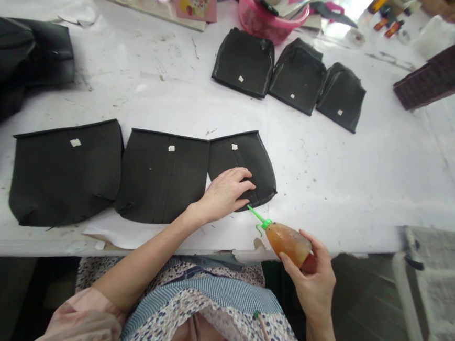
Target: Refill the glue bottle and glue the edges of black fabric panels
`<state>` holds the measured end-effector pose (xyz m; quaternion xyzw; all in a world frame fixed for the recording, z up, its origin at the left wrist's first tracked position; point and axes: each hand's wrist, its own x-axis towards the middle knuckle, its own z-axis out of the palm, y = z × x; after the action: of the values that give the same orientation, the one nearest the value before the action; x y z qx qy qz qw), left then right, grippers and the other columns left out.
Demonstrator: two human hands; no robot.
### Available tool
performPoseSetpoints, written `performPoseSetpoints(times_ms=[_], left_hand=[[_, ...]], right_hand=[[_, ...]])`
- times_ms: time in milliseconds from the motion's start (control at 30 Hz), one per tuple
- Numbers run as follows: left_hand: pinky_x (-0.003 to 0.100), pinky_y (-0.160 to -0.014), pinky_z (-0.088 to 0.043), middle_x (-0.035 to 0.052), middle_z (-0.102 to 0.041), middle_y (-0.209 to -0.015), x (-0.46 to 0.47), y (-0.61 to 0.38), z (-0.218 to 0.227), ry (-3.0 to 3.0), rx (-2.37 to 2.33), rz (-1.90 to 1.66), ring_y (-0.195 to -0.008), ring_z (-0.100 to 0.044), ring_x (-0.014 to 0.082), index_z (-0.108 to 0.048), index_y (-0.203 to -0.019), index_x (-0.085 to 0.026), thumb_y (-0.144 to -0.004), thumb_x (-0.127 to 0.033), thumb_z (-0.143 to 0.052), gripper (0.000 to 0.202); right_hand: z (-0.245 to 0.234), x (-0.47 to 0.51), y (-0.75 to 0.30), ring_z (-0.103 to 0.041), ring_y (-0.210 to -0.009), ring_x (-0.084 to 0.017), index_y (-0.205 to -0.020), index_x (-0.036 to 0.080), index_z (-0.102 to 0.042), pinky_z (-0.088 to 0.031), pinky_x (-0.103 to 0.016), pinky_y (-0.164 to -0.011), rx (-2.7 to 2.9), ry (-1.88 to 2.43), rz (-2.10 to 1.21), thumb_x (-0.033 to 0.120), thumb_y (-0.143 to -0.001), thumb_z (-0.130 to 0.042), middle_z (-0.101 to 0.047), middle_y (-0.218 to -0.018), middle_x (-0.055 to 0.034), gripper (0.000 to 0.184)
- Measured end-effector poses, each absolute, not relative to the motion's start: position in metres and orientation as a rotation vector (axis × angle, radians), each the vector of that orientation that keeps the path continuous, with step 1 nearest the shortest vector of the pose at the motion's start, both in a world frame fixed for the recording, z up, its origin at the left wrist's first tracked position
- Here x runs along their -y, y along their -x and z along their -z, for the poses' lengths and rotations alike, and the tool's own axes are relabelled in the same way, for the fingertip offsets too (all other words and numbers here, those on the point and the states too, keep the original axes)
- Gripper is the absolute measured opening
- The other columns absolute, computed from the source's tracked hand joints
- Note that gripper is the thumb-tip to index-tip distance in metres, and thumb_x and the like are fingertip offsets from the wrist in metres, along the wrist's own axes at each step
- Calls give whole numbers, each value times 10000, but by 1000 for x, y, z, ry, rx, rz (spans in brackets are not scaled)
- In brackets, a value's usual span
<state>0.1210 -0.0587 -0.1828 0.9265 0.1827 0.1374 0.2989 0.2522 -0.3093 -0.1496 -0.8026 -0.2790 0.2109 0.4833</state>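
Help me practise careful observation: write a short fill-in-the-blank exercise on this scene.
1. The right hand holds a bottle whose nozzle is ____.
2. The left hand is at the near row of ____ black panels.
3. Each carries one small ____ patch.
4. The basket beyond is ____.

Missing words: green; three; white; pink.

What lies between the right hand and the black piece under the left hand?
The amber bottle, held in the right hand, its green nozzle at the near edge of the black piece; the head view shows this.
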Motion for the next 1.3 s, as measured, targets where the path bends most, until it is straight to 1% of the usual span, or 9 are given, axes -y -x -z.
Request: performPoseSetpoints(times_ms=[100, 267, 333, 400, 533, 700, 867, 1167, 1300], left_hand=[[419, -1145, -415, 106, -563, -1343, 59, -120, 179, -2449, -475, -342, -1340, -480, 259, -673, -1153, -179, -863, -213, -730, 297], [425, -1063, -472, 119, -546, -1334, 54, -106, 156, -2464, -517, -268, -1293, -507, 269, -665, -1179, -195, -882, -288, -725, 316], [442, -1034, -478, 106, -571, -1291, 50, -100, 148, -2513, -530, -189, -1255, -528, 277, -686, -1137, -210, -879, -284, -730, 272], [428, -985, -495, 90, -596, -1239, 46, -97, 145, -2533, -545, -100, -1212, -550, 270, -706, -1083, -221, -892, -284, -715, 201], [381, -928, -499, 74, -600, -1220, 47, -96, 148, -2557, -586, -73, -1192, -553, 254, -705, -1055, -225, -901, -287, -706, 167], [378, -902, -476, 69, -599, -1191, 52, -100, 155, -2634, -641, -121, -1154, -556, 257, -685, -1011, -214, -857, -212, -743, 164], [359, -889, -450, 62, -599, -1190, 53, -98, 160, -2615, -639, -184, -1147, -548, 244, -688, -1000, -225, -865, -229, -737, 144], [329, -827, -436, 44, -612, -1176, 49, -96, 160, -2610, -619, -196, -1130, -552, 227, -712, -999, -241, -894, -255, -708, 105], [329, -811, -438, 35, -615, -1174, 49, -96, 160, -2615, -626, -200, -1124, -559, 223, -717, -994, -249, -891, -264, -716, 105]], right_hand=[[149, 308, -249, -714, -1001, -272, -1235, 217, -639, -627, -417, -869, 705, 1966, -531, 275, -691, -861, -678, -1186, -99, 590], [148, 308, -247, -716, -981, -251, -1239, 228, -631, -632, -382, -844, 716, 1974, -529, 266, -705, -852, -667, -1186, -94, 579], [148, 309, -247, -712, -988, -253, -1238, 226, -632, -629, -383, -846, 718, 1972, -525, 269, -706, -851, -664, -1194, -95, 578], [149, 308, -246, -706, -1008, -261, -1233, 222, -635, -626, -387, -850, 727, 1971, -519, 271, -699, -853, -661, -1202, -98, 578], [150, 306, -243, -706, -996, -262, -1228, 213, -640, -627, -382, -830, 744, 1963, -532, 273, -694, -853, -668, -1192, -101, 578], [150, 303, -239, -699, -998, -249, -1235, 218, -634, -628, -362, -816, 777, 1935, -563, 253, -707, -847, -653, -1194, -95, 570], [153, 299, -236, -685, -1023, -244, -1253, 226, -618, -619, -356, -827, 808, 1902, -592, 230, -719, -839, -634, -1200, -93, 578], [154, 287, -229, -675, -953, -234, -1233, 193, -617, -609, -346, -752, 837, 1951, -502, 288, -720, -833, -629, -1197, -116, 565], [146, 290, -228, -666, -985, -237, -1222, 200, -621, -607, -339, -765, 878, 1950, -537, 288, -729, -827, -629, -1190, -110, 541]])
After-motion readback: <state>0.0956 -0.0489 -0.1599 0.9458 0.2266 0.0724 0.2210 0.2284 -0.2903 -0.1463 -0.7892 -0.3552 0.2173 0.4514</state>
